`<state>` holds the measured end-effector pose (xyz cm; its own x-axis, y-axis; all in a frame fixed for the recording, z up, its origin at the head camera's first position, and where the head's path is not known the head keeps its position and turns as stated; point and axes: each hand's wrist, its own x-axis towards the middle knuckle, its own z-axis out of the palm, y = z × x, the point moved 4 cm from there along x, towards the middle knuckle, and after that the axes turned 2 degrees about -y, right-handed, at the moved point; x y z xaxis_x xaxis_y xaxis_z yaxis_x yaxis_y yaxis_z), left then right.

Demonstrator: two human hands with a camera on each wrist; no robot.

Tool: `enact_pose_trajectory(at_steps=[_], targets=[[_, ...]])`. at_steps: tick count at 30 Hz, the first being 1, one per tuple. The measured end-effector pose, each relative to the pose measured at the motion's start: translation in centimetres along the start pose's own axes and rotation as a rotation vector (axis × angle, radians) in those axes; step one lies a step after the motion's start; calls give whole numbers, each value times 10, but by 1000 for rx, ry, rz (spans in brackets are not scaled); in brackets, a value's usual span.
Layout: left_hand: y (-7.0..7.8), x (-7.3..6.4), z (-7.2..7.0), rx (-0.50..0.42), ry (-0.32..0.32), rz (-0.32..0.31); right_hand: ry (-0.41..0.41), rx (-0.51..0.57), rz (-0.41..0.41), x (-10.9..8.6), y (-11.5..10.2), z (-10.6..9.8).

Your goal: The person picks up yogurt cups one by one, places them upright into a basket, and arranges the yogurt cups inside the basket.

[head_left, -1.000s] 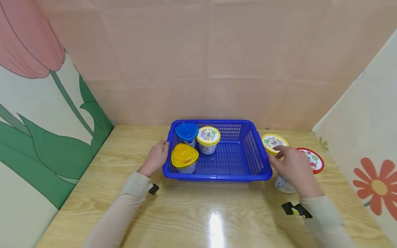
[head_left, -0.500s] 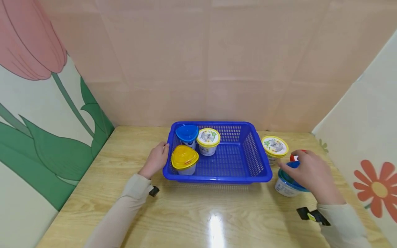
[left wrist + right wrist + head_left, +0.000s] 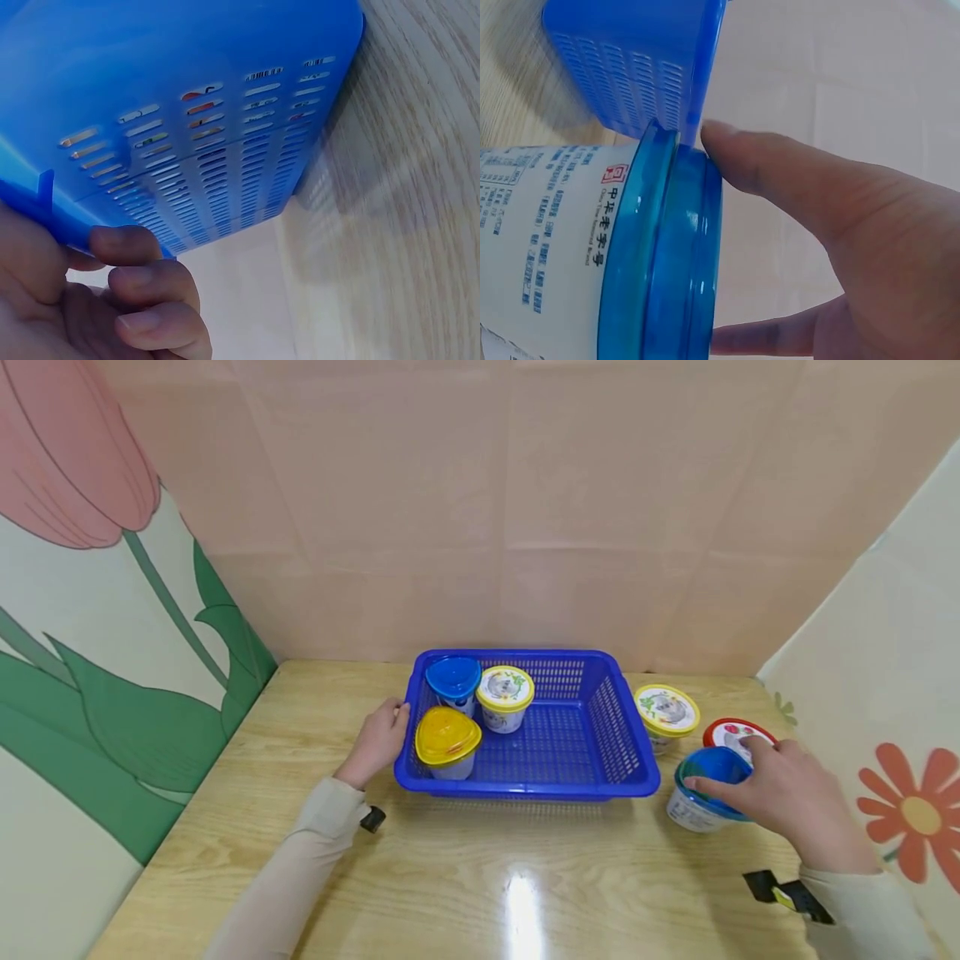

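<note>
My left hand (image 3: 375, 739) grips the left rim of a blue slotted basket (image 3: 540, 789), its fingers curled at the edge in the left wrist view. Inside the basket's left side stand a blue-lidded tub (image 3: 453, 677), a yellow-lidded tub (image 3: 447, 739) and a round white tub with a yellow-rimmed lid (image 3: 506, 689). On the right, my right hand (image 3: 795, 793) spreads over another blue-lidded tub (image 3: 693, 814). Its thumb tip lies right at the lid's edge in the right wrist view, where printed text shows on the tub's white side (image 3: 547, 225). Its other fingers are mostly hidden there.
Just right of the basket stands a tub with a yellow-rimmed lid (image 3: 666, 710). A tub with a red-rimmed lid (image 3: 731, 732) is behind the blue-lidded one, partly covered by my fingers. Wall panels border the wooden table (image 3: 450, 877) at the back and sides.
My right hand has moved right and toward me, from near the yellow-rimmed tub to the blue-lidded tub, whose lid now shows more. The left hand and basket have stayed in place.
</note>
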<state>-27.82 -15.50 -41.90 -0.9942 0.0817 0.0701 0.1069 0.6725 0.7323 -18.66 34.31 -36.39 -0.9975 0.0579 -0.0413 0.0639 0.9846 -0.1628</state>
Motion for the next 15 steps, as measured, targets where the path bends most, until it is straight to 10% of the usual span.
enact_pose_trajectory(at_steps=[15], targets=[[-8,-4,-3,-88,-59,10,-139,-13,-24,4,3,2]])
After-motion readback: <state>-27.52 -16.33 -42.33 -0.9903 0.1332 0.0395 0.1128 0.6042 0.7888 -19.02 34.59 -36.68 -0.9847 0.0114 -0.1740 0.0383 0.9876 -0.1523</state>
